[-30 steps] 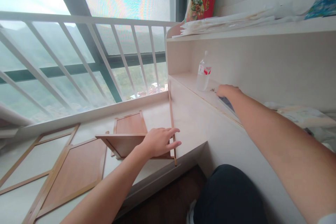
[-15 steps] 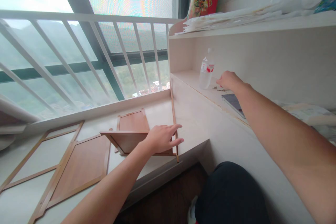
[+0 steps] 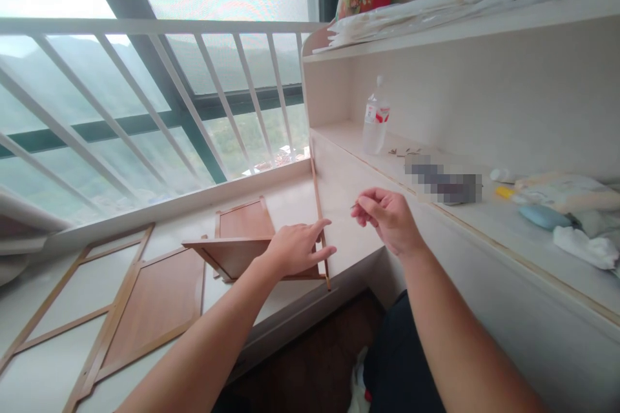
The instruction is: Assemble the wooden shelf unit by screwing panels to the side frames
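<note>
My left hand (image 3: 298, 248) rests over the right end of a raised wooden panel (image 3: 237, 257), its fingers stretched out and thumb apart. Beside its fingertips runs a narrow wooden strip (image 3: 318, 206) against the white cabinet side. My right hand (image 3: 387, 214) is in the air to the right of the strip, thumb and fingers pinched on a small screw (image 3: 353, 205), of which only the tip shows. Several more small screws (image 3: 404, 151) lie on the shelf beside a clear plastic bottle (image 3: 376, 122).
A framed wooden panel (image 3: 155, 297) lies flat on the white ledge at left, joined to an open wooden frame (image 3: 72, 277). Another small panel (image 3: 245, 218) lies behind the raised one. White railing bars (image 3: 208, 68) stand before the window. Cloths and a blue object (image 3: 545, 216) are on the shelf.
My right hand has come away from the screws on the shelf, down and to the left, with a small screw in its pinch. My left hand stays on the raised panel.
</note>
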The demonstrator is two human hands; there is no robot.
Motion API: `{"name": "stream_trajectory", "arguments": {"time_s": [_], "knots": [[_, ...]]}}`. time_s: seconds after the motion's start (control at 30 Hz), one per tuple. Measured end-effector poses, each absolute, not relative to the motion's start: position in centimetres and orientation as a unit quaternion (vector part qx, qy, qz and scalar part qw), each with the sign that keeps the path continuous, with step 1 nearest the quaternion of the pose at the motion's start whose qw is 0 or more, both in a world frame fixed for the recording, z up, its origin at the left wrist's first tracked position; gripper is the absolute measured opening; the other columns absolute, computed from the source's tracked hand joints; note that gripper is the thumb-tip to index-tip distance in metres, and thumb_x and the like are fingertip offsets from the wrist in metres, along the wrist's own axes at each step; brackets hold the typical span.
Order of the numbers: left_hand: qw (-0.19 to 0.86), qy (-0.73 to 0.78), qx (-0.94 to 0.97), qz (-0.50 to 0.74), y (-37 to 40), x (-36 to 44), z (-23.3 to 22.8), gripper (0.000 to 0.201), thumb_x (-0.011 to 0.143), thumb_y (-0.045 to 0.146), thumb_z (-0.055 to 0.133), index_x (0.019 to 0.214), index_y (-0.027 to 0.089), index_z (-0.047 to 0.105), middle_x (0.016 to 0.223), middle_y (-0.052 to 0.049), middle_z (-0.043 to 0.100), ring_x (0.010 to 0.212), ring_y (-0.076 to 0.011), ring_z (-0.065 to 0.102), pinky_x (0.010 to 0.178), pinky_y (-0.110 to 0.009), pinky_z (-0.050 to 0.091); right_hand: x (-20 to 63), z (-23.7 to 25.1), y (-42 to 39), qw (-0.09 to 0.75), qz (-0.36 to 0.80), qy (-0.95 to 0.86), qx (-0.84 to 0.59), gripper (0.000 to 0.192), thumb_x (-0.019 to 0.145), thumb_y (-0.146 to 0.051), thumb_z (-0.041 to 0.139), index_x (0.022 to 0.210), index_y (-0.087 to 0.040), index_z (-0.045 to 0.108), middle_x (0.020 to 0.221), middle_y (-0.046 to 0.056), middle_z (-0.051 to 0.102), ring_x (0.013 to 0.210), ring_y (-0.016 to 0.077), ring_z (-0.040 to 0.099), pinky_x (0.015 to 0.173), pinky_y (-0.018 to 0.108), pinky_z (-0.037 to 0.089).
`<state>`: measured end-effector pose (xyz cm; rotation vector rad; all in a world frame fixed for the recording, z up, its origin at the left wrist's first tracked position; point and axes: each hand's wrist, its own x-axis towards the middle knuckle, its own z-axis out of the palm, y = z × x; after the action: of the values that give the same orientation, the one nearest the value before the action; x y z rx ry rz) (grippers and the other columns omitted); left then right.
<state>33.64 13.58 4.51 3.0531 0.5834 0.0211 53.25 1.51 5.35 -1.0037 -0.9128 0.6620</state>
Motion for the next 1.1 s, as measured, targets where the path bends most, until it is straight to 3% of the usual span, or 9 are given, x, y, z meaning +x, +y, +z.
{"name": "stream_trajectory", "arguments": {"time_s": [0.17, 0.4, 0.73, 0.97, 1.1], "knots": [[0.016, 0.205, 0.979, 0.007, 13.3, 33.6, 4.3, 0.076, 0.1, 0.072, 0.03, 0.159, 0.023, 0.034, 0.11, -0.01, 0.077, 0.105, -0.0318, 0.072, 0.082, -0.038, 0.051, 49.3, -1.8, 2.6, 0.775, 0.421, -0.277, -0.382, 0.029, 0.075, -0.043, 0.086, 0.079, -0.018, 0.071, 0.067, 0.003, 0.072, 0.053, 0.012, 0.057, 0.052, 0.026, 0.047], [0.021, 0.218, 0.976, -0.002, 13.1, 33.4, 4.2, 0.078, 0.1, 0.074, 0.028, 0.162, 0.025, 0.032, 0.109, -0.01, 0.075, 0.101, -0.0312, 0.072, 0.08, -0.038, 0.051, 47.2, -4.7, 3.8, 0.777, 0.461, -0.229, -0.362, 0.028, 0.074, -0.041, 0.086, 0.081, -0.018, 0.072, 0.067, 0.001, 0.07, 0.056, 0.0129, 0.059, 0.055, 0.026, 0.047], [0.039, 0.205, 0.978, 0.017, 13.0, 33.3, 4.2, 0.076, 0.101, 0.07, 0.034, 0.161, 0.023, 0.031, 0.114, -0.01, 0.074, 0.107, -0.0303, 0.068, 0.086, -0.039, 0.05, 46.2, -6.6, 4.0, 0.797, 0.415, -0.235, -0.371, 0.022, 0.083, -0.039, 0.081, 0.087, -0.019, 0.074, 0.066, -0.002, 0.065, 0.057, 0.0111, 0.053, 0.059, 0.026, 0.045], [0.087, 0.144, 0.978, 0.122, 13.6, 32.0, 3.5, 0.081, 0.087, 0.075, 0.061, 0.146, 0.02, 0.048, 0.11, -0.011, 0.073, 0.106, -0.0292, 0.065, 0.097, -0.042, 0.049, 46.1, -7.5, 3.9, 0.791, 0.35, -0.284, -0.415, 0.021, 0.087, -0.039, 0.078, 0.091, -0.019, 0.075, 0.064, -0.002, 0.067, 0.058, 0.0131, 0.057, 0.061, 0.027, 0.046], [0.071, 0.128, 0.98, 0.139, 14.3, 31.1, 3.0, 0.071, 0.09, 0.061, 0.069, 0.144, 0.021, 0.049, 0.107, -0.01, 0.074, 0.106, -0.0291, 0.066, 0.095, -0.042, 0.051, 45.9, -7.2, 4.0, 0.786, 0.337, -0.29, -0.43, 0.021, 0.087, -0.039, 0.077, 0.089, -0.018, 0.075, 0.062, -0.002, 0.067, 0.056, 0.0125, 0.057, 0.059, 0.027, 0.046]]}}
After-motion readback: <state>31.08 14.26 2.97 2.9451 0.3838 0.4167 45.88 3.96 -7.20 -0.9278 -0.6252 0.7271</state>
